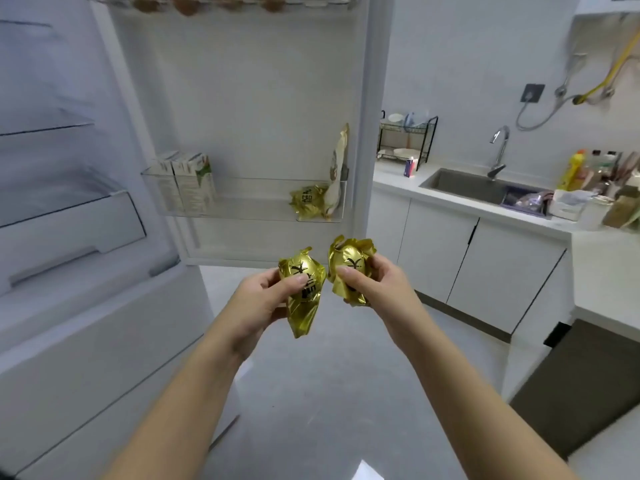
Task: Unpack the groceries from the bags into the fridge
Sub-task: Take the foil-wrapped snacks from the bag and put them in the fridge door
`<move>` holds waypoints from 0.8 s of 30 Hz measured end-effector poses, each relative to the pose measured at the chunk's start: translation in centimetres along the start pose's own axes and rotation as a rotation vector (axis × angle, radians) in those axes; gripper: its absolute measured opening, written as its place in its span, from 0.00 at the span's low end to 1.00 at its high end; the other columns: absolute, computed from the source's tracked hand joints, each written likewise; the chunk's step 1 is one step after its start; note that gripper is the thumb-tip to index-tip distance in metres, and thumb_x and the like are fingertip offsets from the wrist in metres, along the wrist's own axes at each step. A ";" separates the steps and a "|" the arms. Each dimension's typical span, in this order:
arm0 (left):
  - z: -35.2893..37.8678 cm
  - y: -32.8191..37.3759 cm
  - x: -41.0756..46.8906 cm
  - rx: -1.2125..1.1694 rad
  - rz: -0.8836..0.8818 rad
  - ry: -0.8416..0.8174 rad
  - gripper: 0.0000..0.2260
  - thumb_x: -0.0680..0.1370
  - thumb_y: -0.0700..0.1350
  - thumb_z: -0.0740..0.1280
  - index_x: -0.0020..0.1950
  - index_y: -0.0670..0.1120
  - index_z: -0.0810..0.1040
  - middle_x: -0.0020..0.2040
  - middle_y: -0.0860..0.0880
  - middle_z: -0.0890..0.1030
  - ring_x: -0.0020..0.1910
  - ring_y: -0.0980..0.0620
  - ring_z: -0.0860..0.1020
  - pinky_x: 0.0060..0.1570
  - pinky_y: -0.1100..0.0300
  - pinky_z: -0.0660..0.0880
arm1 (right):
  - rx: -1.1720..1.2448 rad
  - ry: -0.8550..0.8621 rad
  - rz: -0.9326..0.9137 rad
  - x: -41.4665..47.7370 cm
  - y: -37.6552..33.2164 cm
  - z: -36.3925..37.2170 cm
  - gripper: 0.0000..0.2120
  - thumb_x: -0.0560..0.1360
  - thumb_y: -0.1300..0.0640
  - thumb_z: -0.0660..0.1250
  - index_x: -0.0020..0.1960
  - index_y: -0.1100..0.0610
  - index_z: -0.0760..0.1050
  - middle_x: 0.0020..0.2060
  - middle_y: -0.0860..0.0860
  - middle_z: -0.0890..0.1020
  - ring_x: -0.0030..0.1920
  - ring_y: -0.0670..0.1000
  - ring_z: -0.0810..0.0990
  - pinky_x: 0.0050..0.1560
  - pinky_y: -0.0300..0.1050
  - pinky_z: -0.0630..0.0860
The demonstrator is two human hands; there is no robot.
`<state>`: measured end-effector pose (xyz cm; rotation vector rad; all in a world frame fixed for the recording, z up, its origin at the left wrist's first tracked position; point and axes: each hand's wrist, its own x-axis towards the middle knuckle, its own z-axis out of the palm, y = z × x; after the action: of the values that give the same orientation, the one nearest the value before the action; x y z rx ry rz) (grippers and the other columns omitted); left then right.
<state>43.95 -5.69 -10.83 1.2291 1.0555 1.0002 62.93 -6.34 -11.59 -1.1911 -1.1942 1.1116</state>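
I stand before the open fridge door (249, 98). My left hand (263, 299) grips a gold foil packet (304, 299) with black print, its pointed end hanging down. My right hand (367, 275) grips a second gold foil packet (349, 268) just to the right of it. Both packets are held side by side below the clear door shelf (249, 202). That shelf holds two white cartons (188, 183) at its left end, and another gold packet (308, 202) and a tall beige pouch (337, 168) at its right end.
The fridge's glass shelves (45, 126) and a drawer (69, 223) are at the left. Eggs (187, 5) sit in the top door rack. To the right, a counter carries a sink (467, 188), a tap (498, 150), a dish rack (405, 140) and bottles (575, 171).
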 end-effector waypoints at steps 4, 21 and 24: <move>-1.8 3.8 2.8 0.022 0.114 0.060 0.10 0.76 0.42 0.67 0.55 0.40 0.80 0.48 0.43 0.84 0.44 0.50 0.82 0.49 0.58 0.79 | -0.003 -0.059 -0.101 4.7 -2.8 1.3 0.11 0.72 0.55 0.74 0.54 0.54 0.78 0.45 0.50 0.84 0.47 0.49 0.83 0.49 0.44 0.80; -8.9 16.5 20.8 0.394 0.125 0.169 0.15 0.73 0.43 0.74 0.54 0.36 0.78 0.46 0.39 0.84 0.45 0.45 0.85 0.50 0.54 0.81 | -0.336 0.044 -0.175 21.9 -11.7 6.8 0.09 0.72 0.51 0.73 0.46 0.55 0.77 0.43 0.51 0.83 0.45 0.50 0.81 0.45 0.42 0.78; -9.4 15.8 23.6 0.526 0.026 0.062 0.15 0.72 0.46 0.75 0.51 0.36 0.80 0.45 0.40 0.85 0.46 0.46 0.85 0.55 0.53 0.79 | -0.484 0.065 -0.131 23.3 -11.3 7.2 0.17 0.72 0.49 0.72 0.52 0.61 0.80 0.47 0.55 0.85 0.45 0.51 0.82 0.48 0.46 0.79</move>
<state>39.77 20.61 2.84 1.6438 1.4091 0.8054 57.23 16.52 1.20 -1.4729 -1.5184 0.6972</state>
